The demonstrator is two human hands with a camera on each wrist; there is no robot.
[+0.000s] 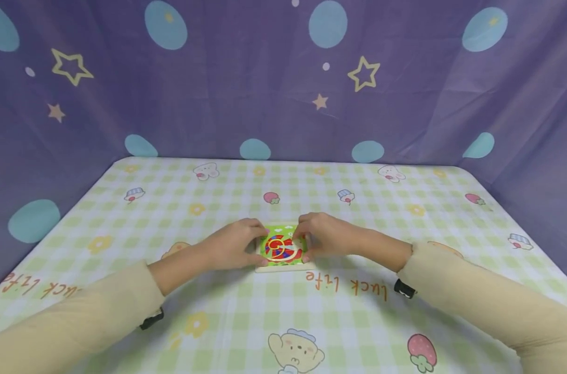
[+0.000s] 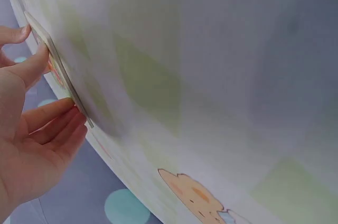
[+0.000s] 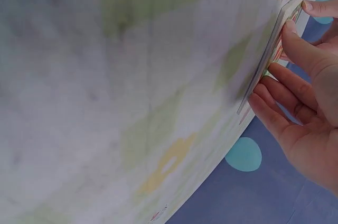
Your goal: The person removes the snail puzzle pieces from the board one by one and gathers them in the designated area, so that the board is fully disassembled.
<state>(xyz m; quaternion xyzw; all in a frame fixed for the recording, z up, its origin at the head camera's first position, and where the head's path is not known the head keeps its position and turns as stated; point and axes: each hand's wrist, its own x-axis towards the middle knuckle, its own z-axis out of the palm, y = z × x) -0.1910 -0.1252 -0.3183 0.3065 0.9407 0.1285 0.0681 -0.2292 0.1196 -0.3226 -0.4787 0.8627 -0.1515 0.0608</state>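
Note:
A small square wooden puzzle board point(image 1: 285, 268) with a pale rim lies on the table in the head view. Its picture point(image 1: 277, 247) shows a red, blue and yellow spiral, like a snail shell, on bright green. My left hand point(image 1: 232, 244) grips the board's left side, thumb at the near corner and fingers at the far one. On the right side my right hand point(image 1: 327, 235) holds it likewise, its curled fingers covering part of the picture. From the left wrist the board point(image 2: 64, 73) shows edge-on; the right wrist view also catches its thin edge point(image 3: 266, 52).
A green-and-white checked tablecloth point(image 1: 236, 322) printed with bears, strawberries and lettering covers the table. Behind it and at both sides hangs a purple curtain point(image 1: 264, 67) with stars and teal ovals. Dark wrist straps point(image 1: 405, 289) show at the beige sleeves point(image 1: 470, 291).

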